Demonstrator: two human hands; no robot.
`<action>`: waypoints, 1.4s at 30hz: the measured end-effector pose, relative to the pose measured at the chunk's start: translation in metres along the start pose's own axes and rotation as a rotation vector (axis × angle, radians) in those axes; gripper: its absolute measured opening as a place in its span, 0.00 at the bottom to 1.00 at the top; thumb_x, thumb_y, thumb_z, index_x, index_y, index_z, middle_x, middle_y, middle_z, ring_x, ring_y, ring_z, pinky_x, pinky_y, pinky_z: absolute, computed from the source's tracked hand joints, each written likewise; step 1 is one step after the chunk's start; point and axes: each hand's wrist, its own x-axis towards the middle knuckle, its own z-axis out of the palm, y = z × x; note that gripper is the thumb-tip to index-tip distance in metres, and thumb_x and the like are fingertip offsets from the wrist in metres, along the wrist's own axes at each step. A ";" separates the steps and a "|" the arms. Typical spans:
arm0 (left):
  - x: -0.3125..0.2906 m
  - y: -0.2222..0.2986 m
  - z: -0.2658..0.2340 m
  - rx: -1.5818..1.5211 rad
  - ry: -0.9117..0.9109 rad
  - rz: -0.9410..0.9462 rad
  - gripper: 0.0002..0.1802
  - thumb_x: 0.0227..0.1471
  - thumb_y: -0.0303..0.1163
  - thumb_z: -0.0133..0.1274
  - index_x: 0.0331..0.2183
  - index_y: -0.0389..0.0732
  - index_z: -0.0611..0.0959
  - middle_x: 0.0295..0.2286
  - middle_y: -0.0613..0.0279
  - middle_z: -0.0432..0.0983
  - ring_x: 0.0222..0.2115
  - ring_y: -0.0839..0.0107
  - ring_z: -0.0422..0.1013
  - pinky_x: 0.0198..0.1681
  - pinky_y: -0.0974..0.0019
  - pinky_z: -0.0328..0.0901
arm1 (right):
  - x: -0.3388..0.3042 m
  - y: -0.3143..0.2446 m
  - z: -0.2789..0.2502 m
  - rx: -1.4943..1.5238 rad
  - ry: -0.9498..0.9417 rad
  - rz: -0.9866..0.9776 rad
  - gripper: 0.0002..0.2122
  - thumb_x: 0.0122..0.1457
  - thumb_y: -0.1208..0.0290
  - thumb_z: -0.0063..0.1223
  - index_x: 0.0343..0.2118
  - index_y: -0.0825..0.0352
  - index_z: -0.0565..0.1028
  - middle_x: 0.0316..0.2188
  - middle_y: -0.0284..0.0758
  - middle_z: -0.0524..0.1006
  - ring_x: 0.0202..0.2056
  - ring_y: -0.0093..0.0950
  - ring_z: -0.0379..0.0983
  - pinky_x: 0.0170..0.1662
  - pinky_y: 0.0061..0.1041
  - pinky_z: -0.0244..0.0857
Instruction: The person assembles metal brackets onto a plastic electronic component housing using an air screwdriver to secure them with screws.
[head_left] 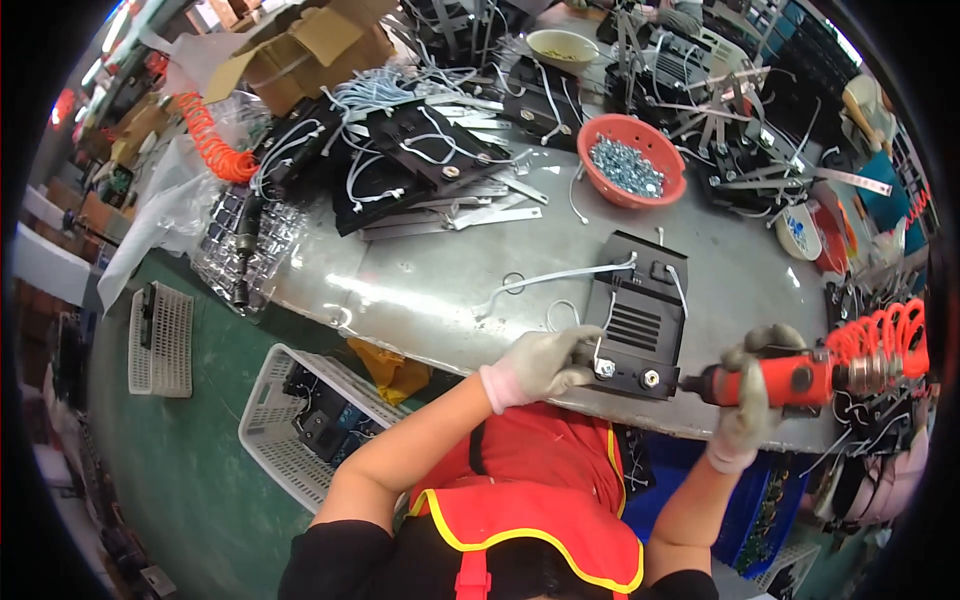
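Observation:
A black slotted metal plate (640, 360) lies near the bench's front edge, with white cables attached. My gloved left hand (540, 368) grips its lower left edge, fingers beside a shiny nut (604, 369). A second nut (651, 378) sits at the plate's lower right corner. My gloved right hand (748, 400) is wrapped round a red air screwdriver (780, 383), held roughly level. Its dark tip points left, close to the plate's right edge; whether they touch, I cannot tell. A coiled red hose (880, 340) joins the tool's rear end.
Beyond the plate stands a red bowl (670, 190) of small metal fasteners. Black plates (410, 150), cables and metal strips are piled at the far left. Another power tool (246, 245) lies at the bench's left end. A white basket (262, 425) of parts is below the bench.

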 end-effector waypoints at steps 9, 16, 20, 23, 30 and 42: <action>0.016 -0.053 -0.135 0.858 0.539 -0.197 0.14 0.49 0.33 0.52 0.41 0.47 0.78 0.37 0.59 0.75 0.32 0.61 0.76 0.34 0.60 0.71 | 0.025 0.054 -0.118 -1.299 -0.108 0.239 0.26 0.38 0.76 0.66 0.44 0.69 0.72 0.35 0.42 0.74 0.35 0.41 0.72 0.41 0.34 0.65; 0.077 -0.066 -0.130 1.323 0.120 -0.408 0.07 0.51 0.29 0.45 0.31 0.47 0.78 0.31 0.60 0.76 0.29 0.62 0.77 0.25 0.55 0.70 | 0.021 0.067 -0.126 -1.441 -0.101 0.291 0.32 0.35 0.74 0.69 0.48 0.67 0.70 0.37 0.46 0.74 0.40 0.46 0.70 0.43 0.39 0.64; 0.084 -0.056 -0.132 1.338 0.060 -0.433 0.07 0.51 0.30 0.45 0.31 0.48 0.78 0.29 0.59 0.76 0.28 0.62 0.77 0.25 0.55 0.70 | 0.017 0.073 -0.134 -1.430 -0.131 0.230 0.31 0.39 0.73 0.67 0.50 0.67 0.68 0.39 0.47 0.73 0.41 0.46 0.70 0.45 0.39 0.64; 0.079 -0.029 -0.149 1.211 0.231 -0.235 0.06 0.48 0.34 0.53 0.31 0.48 0.79 0.28 0.61 0.76 0.29 0.61 0.76 0.29 0.60 0.69 | 0.015 0.073 -0.137 -1.436 -0.132 0.193 0.29 0.42 0.71 0.65 0.50 0.67 0.67 0.39 0.47 0.73 0.42 0.46 0.70 0.45 0.39 0.64; 0.090 0.052 -0.196 0.417 0.737 0.053 0.05 0.51 0.27 0.51 0.32 0.37 0.77 0.24 0.61 0.75 0.24 0.74 0.70 0.31 0.70 0.66 | 0.020 0.042 -0.092 -1.716 -0.043 0.172 0.28 0.47 0.66 0.61 0.52 0.67 0.66 0.43 0.45 0.71 0.46 0.44 0.69 0.46 0.40 0.63; 0.084 0.111 -0.154 -0.271 0.750 0.276 0.09 0.54 0.26 0.53 0.37 0.37 0.72 0.27 0.67 0.69 0.19 0.86 0.60 0.20 0.82 0.56 | 0.051 0.032 0.096 -0.644 -0.841 -0.051 0.23 0.57 0.64 0.52 0.53 0.73 0.66 0.45 0.48 0.73 0.44 0.36 0.73 0.47 0.29 0.65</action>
